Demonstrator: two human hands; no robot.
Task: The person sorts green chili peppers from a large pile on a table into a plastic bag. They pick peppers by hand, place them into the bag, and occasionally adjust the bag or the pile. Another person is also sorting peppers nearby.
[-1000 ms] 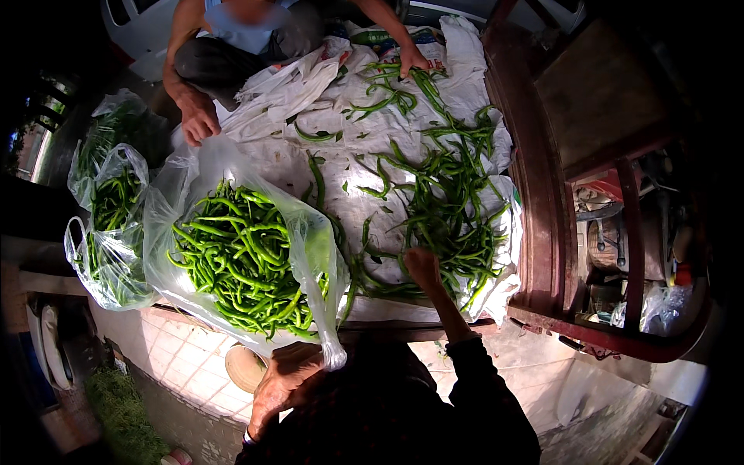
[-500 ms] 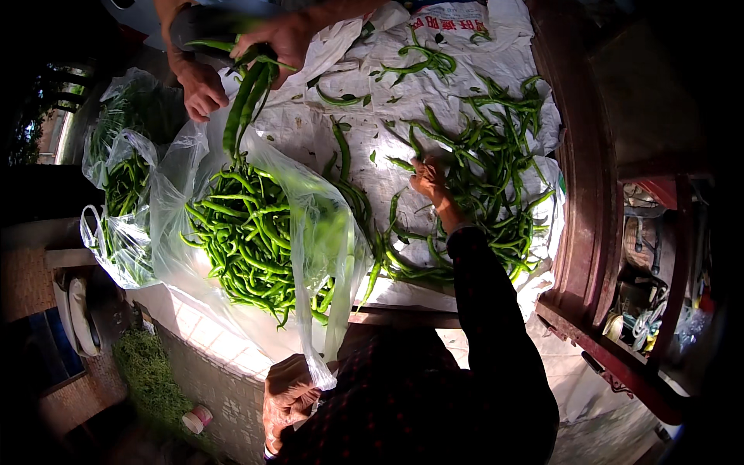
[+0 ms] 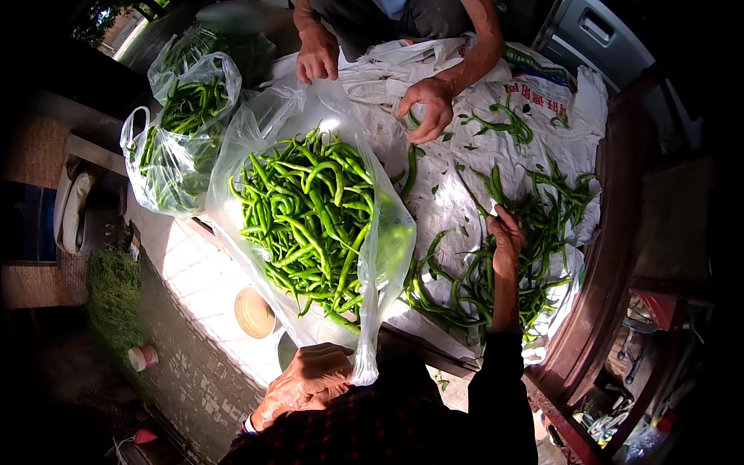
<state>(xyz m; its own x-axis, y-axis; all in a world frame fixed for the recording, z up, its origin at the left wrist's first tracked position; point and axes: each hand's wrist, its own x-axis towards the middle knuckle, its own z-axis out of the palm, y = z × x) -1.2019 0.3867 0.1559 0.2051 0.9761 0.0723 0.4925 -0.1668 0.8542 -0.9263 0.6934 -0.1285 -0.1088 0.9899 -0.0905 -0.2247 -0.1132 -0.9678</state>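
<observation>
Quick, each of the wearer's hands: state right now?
Left hand: closed, holding the clear plastic bag.
Right hand: at the loose green peppers; whether it holds one cannot be told.

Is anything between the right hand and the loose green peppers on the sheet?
Nothing visible: the right hand is right at the loose green peppers, and the other person's closest hand is farther back.

See 1 slanting row of bold red characters printed on the white woven sheet, near its far right corner. Just beyond that row, see a green and blue printed panel on the same sheet, bearing small pale marks too blurred to read.
</observation>
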